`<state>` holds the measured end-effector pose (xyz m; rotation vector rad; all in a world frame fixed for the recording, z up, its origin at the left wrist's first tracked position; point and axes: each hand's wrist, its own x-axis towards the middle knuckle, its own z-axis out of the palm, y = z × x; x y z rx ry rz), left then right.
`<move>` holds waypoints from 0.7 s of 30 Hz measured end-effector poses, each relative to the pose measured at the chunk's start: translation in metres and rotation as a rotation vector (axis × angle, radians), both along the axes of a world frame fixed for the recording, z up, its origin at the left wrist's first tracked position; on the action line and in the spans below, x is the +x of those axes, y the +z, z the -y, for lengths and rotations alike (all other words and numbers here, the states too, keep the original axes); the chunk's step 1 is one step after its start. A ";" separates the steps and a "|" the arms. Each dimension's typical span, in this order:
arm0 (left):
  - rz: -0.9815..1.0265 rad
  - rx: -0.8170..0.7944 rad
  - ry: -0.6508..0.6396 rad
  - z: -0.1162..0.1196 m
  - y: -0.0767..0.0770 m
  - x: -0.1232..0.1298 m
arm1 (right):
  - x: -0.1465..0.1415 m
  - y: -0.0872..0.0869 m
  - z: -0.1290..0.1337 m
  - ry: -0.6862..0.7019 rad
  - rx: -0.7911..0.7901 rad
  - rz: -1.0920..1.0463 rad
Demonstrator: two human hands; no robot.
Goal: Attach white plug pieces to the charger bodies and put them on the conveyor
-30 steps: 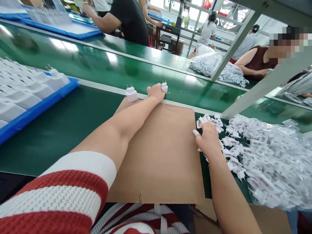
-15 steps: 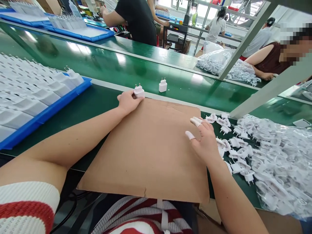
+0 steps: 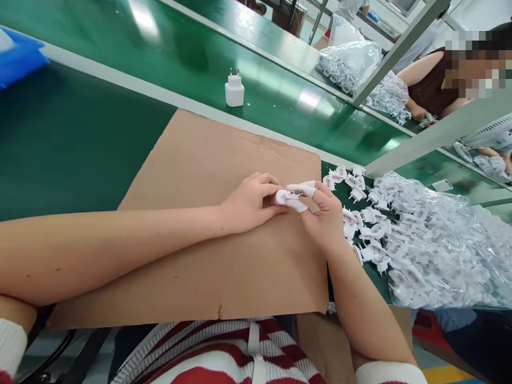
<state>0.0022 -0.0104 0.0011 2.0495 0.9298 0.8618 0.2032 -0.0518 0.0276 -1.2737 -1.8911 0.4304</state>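
Observation:
Over the cardboard sheet (image 3: 240, 272), a white plug charger (image 3: 282, 198) is held between both hands. My left hand (image 3: 252, 204) is closed around its body from the left. From the right, the fingers of my right hand (image 3: 322, 210), wearing white finger cots, pinch its pin end. Part of the charger is hidden by the fingers. Another white plug charger (image 3: 234, 92) stands upright, pins up, on the green surface beyond the cardboard. Close to my right hand lie several loose white plug pieces (image 3: 372, 216) with metal pins.
A clear plastic bag (image 3: 444, 245) full of white plug pieces covers the right side. A slanted metal post (image 3: 420, 133) rises at the right. At the far left is a blue tray (image 3: 24, 58). Across the line, a person's hand (image 3: 419, 113) is beside another bag (image 3: 352, 56).
My left hand has brought the charger from the cardboard's far edge to its middle right. My right hand has closed on the pin end. The view has shifted right and down.

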 end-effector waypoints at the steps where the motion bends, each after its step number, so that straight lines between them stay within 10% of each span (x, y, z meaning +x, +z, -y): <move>1: 0.010 -0.009 -0.008 -0.002 -0.001 -0.001 | -0.001 0.000 -0.001 0.002 0.022 0.021; 12: 0.000 -0.023 0.069 -0.004 -0.008 0.002 | -0.008 -0.002 -0.009 -0.158 0.219 0.353; 21: 0.111 -0.113 0.025 -0.005 -0.005 0.003 | -0.009 -0.009 -0.005 -0.171 -0.032 0.028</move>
